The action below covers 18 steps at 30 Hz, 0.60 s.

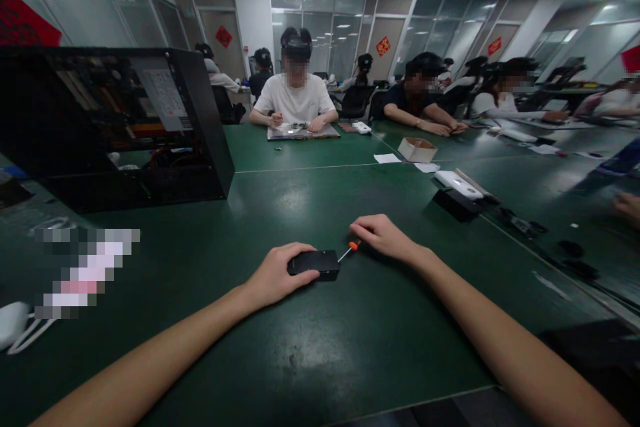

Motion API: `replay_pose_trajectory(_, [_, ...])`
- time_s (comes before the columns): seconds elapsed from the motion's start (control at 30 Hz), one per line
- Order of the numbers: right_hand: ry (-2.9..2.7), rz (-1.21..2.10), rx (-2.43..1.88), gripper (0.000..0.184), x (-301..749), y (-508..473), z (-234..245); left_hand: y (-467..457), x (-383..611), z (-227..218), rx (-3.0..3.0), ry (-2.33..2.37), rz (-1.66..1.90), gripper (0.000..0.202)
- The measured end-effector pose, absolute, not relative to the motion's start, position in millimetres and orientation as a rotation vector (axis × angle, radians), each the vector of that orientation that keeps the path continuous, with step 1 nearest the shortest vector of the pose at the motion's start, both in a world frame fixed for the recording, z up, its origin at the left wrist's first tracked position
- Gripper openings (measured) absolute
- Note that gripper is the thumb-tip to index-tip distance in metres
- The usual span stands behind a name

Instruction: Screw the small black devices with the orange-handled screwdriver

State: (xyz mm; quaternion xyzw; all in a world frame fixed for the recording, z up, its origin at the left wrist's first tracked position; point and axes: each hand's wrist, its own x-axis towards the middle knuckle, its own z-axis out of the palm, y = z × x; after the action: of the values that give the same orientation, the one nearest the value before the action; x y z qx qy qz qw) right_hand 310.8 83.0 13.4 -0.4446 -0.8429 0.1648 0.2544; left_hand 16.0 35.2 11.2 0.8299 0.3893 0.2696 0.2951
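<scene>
Two grips at work above the green tabletop (300,347). Left grip (274,273): clamped on the black box (316,263) from 9 o'clock, fingers along the far side, thumb along the near side. Box near mid-view, on the tabletop or just above: cannot tell. Driver (353,247), orange-handled, at the box's 2 o'clock; slim shaft slanted in to the 3 o'clock end. Right grip (380,235): fingers curled, just beside the handle; cannot tell from this view whether clamped on it. Seating of the tip: too small to make out.

Judgement on method: brace the box flat, with thumb and fingers clear of the 3 o'clock end. Bring the shaft square to its seat before any turn; press lightly along the axis, against slipping. Roll the handle between fingertips, wrist quiet. Case (206,133) at 10 o'clock, well apart: ample elbow room.
</scene>
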Motion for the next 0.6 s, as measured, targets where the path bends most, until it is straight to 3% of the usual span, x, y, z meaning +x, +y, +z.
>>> replay_pose_trajectory(0.2, [-2.568, 0.231, -1.104, 0.049, 296.6, 81.1, 10.5, 35.0, 16.3, 11.5, 2.205, 1.029, 0.703, 0.037])
replay_pose_trajectory(0.6, [-2.561, -0.187, -1.408, 0.056, 295.8, 74.4, 10.8, 35.9, 15.2, 12.3, 2.208, 0.977, 0.725, 0.033])
